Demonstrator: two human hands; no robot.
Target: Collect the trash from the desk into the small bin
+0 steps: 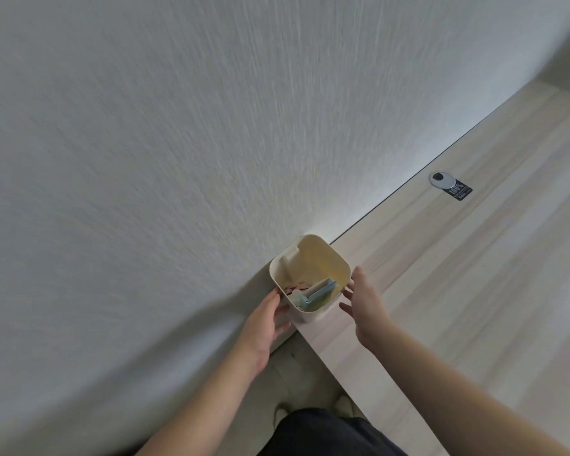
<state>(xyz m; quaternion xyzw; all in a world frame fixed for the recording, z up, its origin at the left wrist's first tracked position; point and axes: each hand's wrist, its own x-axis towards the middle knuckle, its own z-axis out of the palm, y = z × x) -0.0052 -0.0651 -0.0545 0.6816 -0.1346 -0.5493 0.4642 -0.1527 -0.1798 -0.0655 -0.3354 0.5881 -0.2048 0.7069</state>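
Observation:
A small cream bin (323, 258) stands at the desk's corner, against the wall. Inside it lie a light blue folded packet (321, 289), a pale crumpled scrap and something pinkish. My left hand (260, 327) rests against the bin's left side with its fingers on the wall of the bin. My right hand (364, 302) hovers just right of the bin, fingers spread, with a small gap to the rim. Neither hand carries any trash.
The light wooden desk (474, 258) runs along a white textured wall (178, 143). A round grey cable grommet (441, 178) with a black sticker (460, 191) beside it sits further along. Below the desk edge I see floor, dark trousers and shoes.

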